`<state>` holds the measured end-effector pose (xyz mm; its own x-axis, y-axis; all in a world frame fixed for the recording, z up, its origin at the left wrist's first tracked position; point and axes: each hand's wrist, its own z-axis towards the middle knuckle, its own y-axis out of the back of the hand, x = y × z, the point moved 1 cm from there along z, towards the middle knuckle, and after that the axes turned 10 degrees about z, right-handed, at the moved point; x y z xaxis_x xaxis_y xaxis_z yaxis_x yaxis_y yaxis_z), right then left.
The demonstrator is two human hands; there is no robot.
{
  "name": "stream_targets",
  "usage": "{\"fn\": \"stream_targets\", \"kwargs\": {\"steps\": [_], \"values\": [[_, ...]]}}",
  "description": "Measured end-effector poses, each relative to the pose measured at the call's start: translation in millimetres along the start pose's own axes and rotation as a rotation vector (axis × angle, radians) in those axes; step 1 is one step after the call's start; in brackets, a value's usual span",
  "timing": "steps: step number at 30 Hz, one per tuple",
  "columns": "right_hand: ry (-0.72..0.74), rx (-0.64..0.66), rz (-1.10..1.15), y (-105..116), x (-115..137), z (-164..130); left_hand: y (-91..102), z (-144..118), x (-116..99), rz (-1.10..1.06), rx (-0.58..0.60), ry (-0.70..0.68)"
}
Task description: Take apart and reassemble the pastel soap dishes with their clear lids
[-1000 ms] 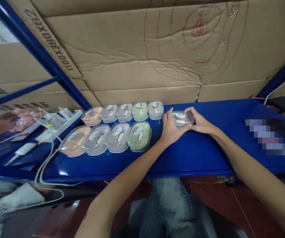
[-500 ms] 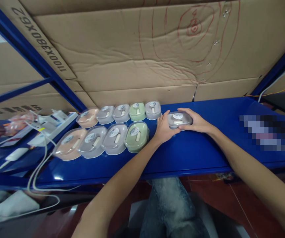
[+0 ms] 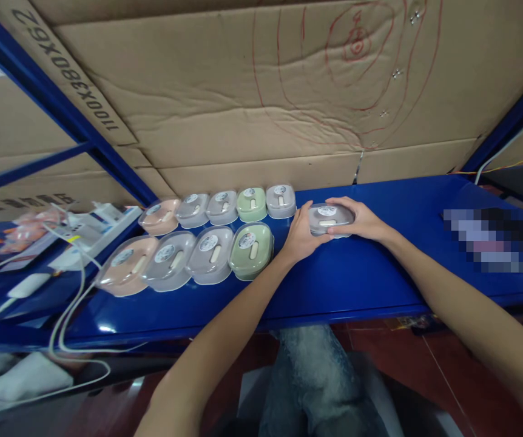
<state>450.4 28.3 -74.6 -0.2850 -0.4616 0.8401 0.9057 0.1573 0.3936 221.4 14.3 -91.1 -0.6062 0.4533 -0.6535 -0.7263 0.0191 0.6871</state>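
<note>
Between my two hands is a small grey lidded box [image 3: 340, 216] with a clear cover, a round sticker and a pale oblong tab. My left hand [image 3: 303, 235] grips its left end, and my right hand [image 3: 362, 220] is closed round its right end. To the left, similar lidded boxes form two rows on the blue table [image 3: 347, 285]. The front row ends in a green box [image 3: 251, 251], close to my left forearm. Another grey box [image 3: 281, 201] ends the back row, just behind my left hand.
A peach box [image 3: 127, 266] stands at the front row's left end. White cables [image 3: 64, 321] hang over the table edge at left, near a white power strip [image 3: 111, 227]. A cardboard wall [image 3: 225, 73] closes off the back. A blurred-out item [image 3: 489, 240] lies at right.
The box stays between both hands, its near edge tipped slightly. My hands have barely shifted, and the whole view has moved a little.
</note>
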Motion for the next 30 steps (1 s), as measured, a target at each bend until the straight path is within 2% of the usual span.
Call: {"fn": "stream_targets", "kwargs": {"steps": [6, 10, 12, 14, 16, 18, 20, 26, 30], "values": [[-0.129, -0.045, 0.256, -1, -3, 2, -0.3, 1, 1, -0.058, 0.020, 0.032], [-0.166, -0.222, 0.353, 10, -11, 8, -1.6, 3, 0, -0.035, 0.017, 0.054], [-0.173, -0.377, 0.226, 21, -19, 10, -1.9, 3, -1, 0.009, 0.019, 0.058], [-0.172, -0.527, -0.041, 34, -27, 9, -1.9, 3, -2, 0.045, 0.027, 0.052], [-0.172, -0.587, -0.312, 44, -36, 7, -2.0, 3, -3, 0.068, 0.032, 0.039], [-0.192, -0.552, -0.475, 50, -45, 4, -2.5, 3, -2, 0.079, 0.026, 0.028], [-0.223, -0.489, -0.543, 53, -52, 2, -3.0, 3, -2, 0.083, 0.019, 0.017], [-0.300, -0.363, -0.624, 55, -60, 2, -2.2, 3, -5, 0.091, 0.035, 0.018], [-0.340, -0.331, -0.607, 58, -64, 4, -1.2, 2, -7, 0.097, 0.039, 0.014]]}}
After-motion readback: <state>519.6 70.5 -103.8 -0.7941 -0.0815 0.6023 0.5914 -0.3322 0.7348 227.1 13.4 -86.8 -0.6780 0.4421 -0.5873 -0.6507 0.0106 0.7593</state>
